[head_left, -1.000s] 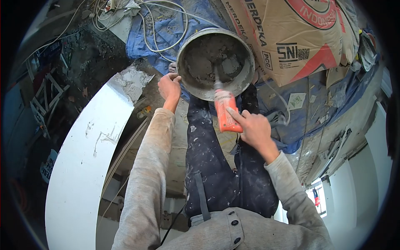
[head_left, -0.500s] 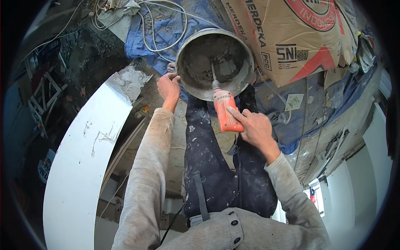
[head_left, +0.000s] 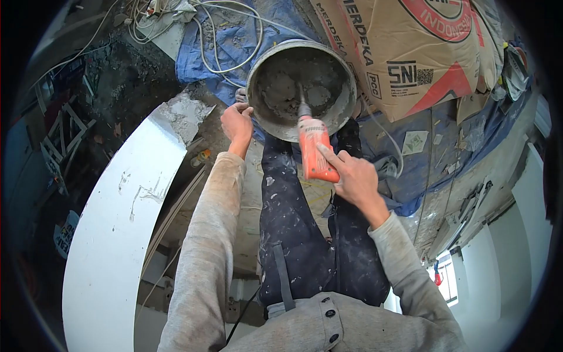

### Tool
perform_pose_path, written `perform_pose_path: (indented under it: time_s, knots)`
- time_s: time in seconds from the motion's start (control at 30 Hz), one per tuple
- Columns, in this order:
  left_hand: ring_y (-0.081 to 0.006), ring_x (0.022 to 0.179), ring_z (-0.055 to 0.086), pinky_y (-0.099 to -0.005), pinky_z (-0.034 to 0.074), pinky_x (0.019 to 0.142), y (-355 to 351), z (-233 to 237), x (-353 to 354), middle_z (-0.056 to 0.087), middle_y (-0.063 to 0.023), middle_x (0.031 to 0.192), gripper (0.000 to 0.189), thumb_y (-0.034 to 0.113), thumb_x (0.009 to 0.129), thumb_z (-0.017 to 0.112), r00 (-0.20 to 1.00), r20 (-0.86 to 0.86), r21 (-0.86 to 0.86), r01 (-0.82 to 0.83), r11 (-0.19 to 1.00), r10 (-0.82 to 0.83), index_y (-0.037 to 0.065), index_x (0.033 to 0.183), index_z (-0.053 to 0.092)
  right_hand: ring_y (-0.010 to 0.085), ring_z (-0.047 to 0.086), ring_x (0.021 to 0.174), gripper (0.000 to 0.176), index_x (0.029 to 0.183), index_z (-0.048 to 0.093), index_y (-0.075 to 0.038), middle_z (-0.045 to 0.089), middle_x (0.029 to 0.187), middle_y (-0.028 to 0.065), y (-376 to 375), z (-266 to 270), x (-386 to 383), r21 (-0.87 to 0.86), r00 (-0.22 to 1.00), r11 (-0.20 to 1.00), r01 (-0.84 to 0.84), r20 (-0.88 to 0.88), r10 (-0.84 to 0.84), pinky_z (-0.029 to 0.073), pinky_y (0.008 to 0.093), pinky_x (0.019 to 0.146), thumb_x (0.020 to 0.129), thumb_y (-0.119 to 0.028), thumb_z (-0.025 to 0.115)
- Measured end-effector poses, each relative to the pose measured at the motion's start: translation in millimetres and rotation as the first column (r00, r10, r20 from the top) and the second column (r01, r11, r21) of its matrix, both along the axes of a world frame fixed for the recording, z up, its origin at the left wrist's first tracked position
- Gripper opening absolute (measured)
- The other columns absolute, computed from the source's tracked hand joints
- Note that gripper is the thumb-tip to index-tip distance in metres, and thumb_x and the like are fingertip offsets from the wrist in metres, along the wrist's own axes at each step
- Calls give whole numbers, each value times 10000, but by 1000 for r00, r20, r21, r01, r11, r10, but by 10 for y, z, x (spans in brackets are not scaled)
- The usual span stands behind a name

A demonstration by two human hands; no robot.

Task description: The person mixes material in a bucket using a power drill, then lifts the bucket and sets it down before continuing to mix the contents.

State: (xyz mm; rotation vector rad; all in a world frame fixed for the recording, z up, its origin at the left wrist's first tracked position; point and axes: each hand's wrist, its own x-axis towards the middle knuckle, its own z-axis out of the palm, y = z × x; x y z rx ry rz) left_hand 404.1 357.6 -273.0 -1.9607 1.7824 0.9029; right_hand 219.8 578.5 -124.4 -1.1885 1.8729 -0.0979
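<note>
Trousers [head_left: 296, 240]: dark and spattered, nearest in the scene, legs running far toward the bucket.
White panel [head_left: 108, 229]: curved-looking in this lens, off to the left, apart from both hands.
Right hand [head_left: 358, 177]: fingers wrapped around the near right end of the drill; part of the grip is hidden by the hand itself.
Drill [head_left: 316, 149]: orange, between the legs and just near of the bucket, lying left and far from the right wrist.
Long axis: from the right fingers the drill runs far and slightly left, its front end over the bucket's near rim.
Rod [head_left: 302, 98]: in line with the drill, reaching down into the bucket; its lower end is lost in the grey mix.
Left hand [head_left: 237, 126]: curled, fingertips at the bucket's left rim; whether they grip it, I cannot tell.
Nearer hand: the right for the drill, which it holds; the left is well apart from the drill, beside the bucket.
Bucket [head_left: 342, 112]: round, far of the drill, between the left hand and the paper bag.
Grey mix [head_left: 277, 88]: lumpy, inside the bucket.
Paper bag [head_left: 434, 97]: printed, right of the bucket.
Blue tarp [head_left: 196, 61]: far left, with a pale cable [head_left: 261, 36] looped over it.
</note>
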Motion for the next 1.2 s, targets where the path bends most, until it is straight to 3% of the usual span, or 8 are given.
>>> perform_pose_path:
  time_s: [0.4, 0.47, 0.53, 0.7, 1.03, 1.13, 1.2]
  knots:
    - [-334, 924, 714, -430, 543, 833, -16, -12, 14, 750, -144, 969, 194, 212, 804, 790, 999, 24, 15, 29, 999, -29, 147, 987, 796, 295, 608, 616, 873, 1483, 455, -335, 549, 819, 44, 6, 24, 163, 73, 983, 982, 176, 36, -179, 496, 423, 563, 693, -97, 740]
    - [-334, 924, 714, -431, 544, 834, -7, 6, 4, 750, -143, 969, 194, 212, 803, 790, 999, 31, 12, 41, 999, -41, 146, 986, 795, 290, 610, 621, 866, 1479, 463, -330, 547, 817, 44, 31, 21, 165, 57, 982, 982, 181, 40, -183, 498, 420, 569, 692, -98, 742]
    - [-296, 874, 727, -391, 536, 839, -9, 4, 3, 755, -156, 923, 202, 181, 811, 772, 999, 11, -22, 52, 998, -52, 81, 986, 791, 286, 612, 627, 860, 1475, 470, -324, 546, 814, 45, 39, 26, 147, 39, 981, 982, 185, 44, -187, 499, 417, 575, 692, -98, 744]
    - [-292, 864, 728, -389, 536, 834, -12, 12, 0, 755, -155, 917, 204, 184, 814, 772, 999, 11, -9, 42, 999, -42, 83, 989, 790, 267, 629, 665, 837, 1455, 501, -303, 543, 809, 41, 88, 86, 87, 51, 997, 996, 78, 12, -78, 512, 407, 594, 682, -98, 747]
    - [-278, 859, 731, -380, 538, 833, 10, -21, 16, 758, -146, 908, 215, 185, 820, 773, 999, 13, -18, 41, 999, -41, 81, 1008, 786, 273, 651, 685, 840, 1453, 502, -286, 552, 814, 50, 203, 95, 66, 66, 996, 995, 81, -32, -79, 522, 412, 596, 671, -56, 703]
    - [-275, 863, 732, -380, 538, 834, 13, -28, 28, 759, -144, 917, 216, 183, 822, 772, 999, 3, -19, 35, 999, -35, 77, 1010, 785, 281, 646, 667, 849, 1452, 498, -290, 565, 825, 53, 228, 103, 77, 75, 986, 984, 164, -10, -164, 519, 419, 590, 664, -46, 697]
    - [-276, 865, 732, -380, 538, 835, 7, 29, 21, 759, -144, 922, 215, 183, 822, 772, 999, 14, -13, 38, 999, -38, 77, 1008, 785, 311, 629, 654, 778, 1455, 496, -289, 559, 809, 59, 201, 141, 69, 121, 986, 978, 167, 5, -169, 496, 431, 575, 728, -79, 677]
